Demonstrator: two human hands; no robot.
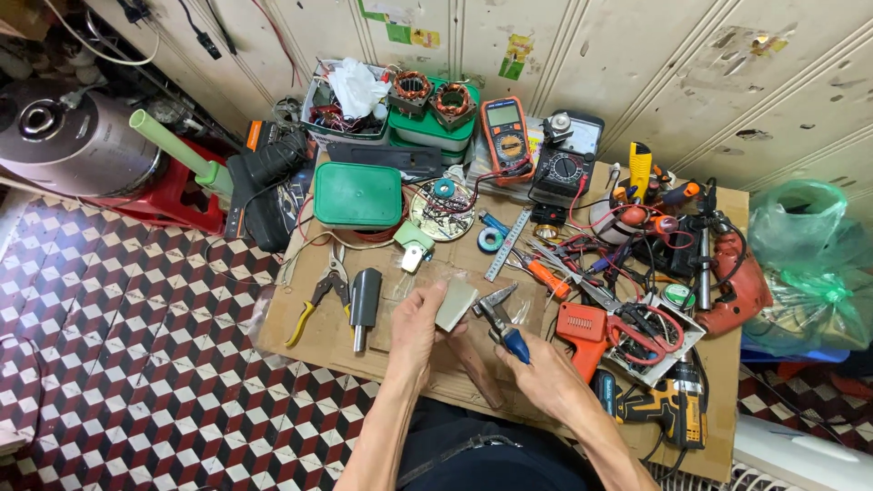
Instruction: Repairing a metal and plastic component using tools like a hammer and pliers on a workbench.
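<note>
My left hand [419,329] holds a small flat grey rectangular piece [455,305] above the cardboard-covered low bench [309,336]. My right hand [536,368] grips blue-handled pliers [503,325], whose jaws point up-left at the right edge of the grey piece. Both hands meet near the front middle of the bench, over a brown wooden stick [477,368].
Yellow-handled pliers [318,300] and a dark grey cylindrical part [364,302] lie left of my hands. A green box [358,194], multimeters [506,136], a metal ruler [506,245], an orange glue gun [584,332], scissors, a red drill [741,282] and tangled wires crowd the back and right.
</note>
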